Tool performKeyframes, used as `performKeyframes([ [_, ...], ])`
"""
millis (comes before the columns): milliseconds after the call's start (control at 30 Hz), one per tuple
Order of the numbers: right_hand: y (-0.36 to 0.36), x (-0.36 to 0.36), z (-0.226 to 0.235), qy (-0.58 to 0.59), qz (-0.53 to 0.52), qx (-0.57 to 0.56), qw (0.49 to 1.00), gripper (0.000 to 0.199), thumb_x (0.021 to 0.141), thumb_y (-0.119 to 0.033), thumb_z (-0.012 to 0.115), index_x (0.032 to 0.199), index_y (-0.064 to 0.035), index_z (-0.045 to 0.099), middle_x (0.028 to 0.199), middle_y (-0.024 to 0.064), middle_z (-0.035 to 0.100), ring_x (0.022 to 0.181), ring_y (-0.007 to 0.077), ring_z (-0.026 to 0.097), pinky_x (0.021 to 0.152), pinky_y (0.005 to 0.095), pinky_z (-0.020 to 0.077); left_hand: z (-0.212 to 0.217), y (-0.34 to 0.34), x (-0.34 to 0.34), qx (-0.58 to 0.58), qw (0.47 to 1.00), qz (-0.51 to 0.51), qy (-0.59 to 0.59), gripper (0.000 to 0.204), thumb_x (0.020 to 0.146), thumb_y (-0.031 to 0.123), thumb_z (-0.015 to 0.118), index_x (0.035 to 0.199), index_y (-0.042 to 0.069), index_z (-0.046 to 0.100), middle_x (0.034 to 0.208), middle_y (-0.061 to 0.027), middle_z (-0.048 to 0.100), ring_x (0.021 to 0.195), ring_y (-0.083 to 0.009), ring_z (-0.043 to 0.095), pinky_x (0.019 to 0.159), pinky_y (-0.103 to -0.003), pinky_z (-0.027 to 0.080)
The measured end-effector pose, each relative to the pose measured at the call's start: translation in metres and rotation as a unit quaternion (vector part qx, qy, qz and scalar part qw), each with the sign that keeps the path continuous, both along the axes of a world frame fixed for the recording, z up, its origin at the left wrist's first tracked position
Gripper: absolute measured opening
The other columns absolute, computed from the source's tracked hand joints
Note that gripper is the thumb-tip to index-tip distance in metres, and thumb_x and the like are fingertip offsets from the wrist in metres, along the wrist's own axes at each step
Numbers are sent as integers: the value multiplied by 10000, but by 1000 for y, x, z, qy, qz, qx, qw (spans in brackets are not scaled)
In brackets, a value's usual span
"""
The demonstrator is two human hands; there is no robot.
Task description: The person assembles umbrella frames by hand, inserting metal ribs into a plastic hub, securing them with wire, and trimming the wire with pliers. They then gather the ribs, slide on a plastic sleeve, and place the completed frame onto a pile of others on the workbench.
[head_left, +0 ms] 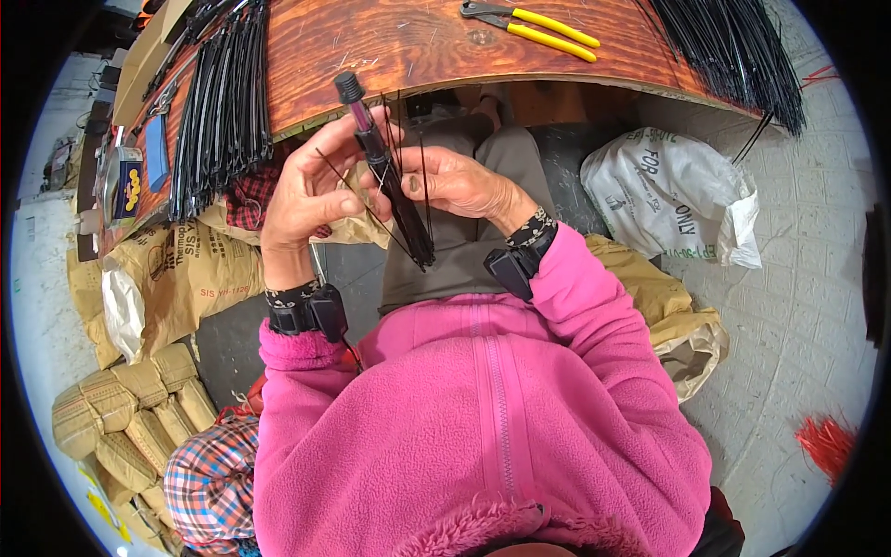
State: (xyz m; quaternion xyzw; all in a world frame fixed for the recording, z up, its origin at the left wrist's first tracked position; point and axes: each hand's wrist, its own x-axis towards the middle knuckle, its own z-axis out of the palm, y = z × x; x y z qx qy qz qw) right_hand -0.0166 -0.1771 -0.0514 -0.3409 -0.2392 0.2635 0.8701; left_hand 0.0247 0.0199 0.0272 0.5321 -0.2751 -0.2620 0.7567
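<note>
Above my lap I hold what looks like a black umbrella frame point(406, 221), tilted, its dark knobbed end up toward the table and its bundled ribs down toward me. Several thin ribs stick out loosely from it. My left hand point(304, 190) is closed about the shaft from the left, its fingers partly behind the frame and its thumb near a stray rib. From the right, my right hand point(469, 188) grips the frame lower down, thumb against the ribs. Some fingertips of both hands are hidden behind the frame.
On the wooden table point(390, 42) lie yellow-handled pliers point(548, 30) and bundles of black ribs at left point(223, 102) and right point(733, 56). A white sack point(664, 190) and brown paper sacks point(200, 274) stand on the floor. Red strands point(824, 446) lie far right.
</note>
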Motion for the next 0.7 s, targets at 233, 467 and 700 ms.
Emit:
performKeyframes([
  [233,5,1,-11,7,0,3,1000,430,969,-307,606,1267,-4,535,1092,57,614,1012,156,591,911,299,458,-3,2,-6,92,995,40,17,509,860,111,718,1285,-79,510,1150,-159,585,755,-225,653,644,-334,569],
  [467,7,3,-15,9,18,10,1000,446,977,-293,590,1291,10,496,1069,66,601,992,167,589,900,298,454,-6,5,-6,91,994,60,-17,334,875,38,686,1147,-91,543,1007,-122,557,745,-235,659,631,-348,583],
  [700,8,16,-6,-2,34,38,999,452,968,-271,598,1296,23,499,1094,65,587,1027,151,569,938,299,425,6,-3,-7,41,996,82,21,384,830,47,737,1140,-60,537,1060,-145,620,824,-237,668,631,-353,594],
])
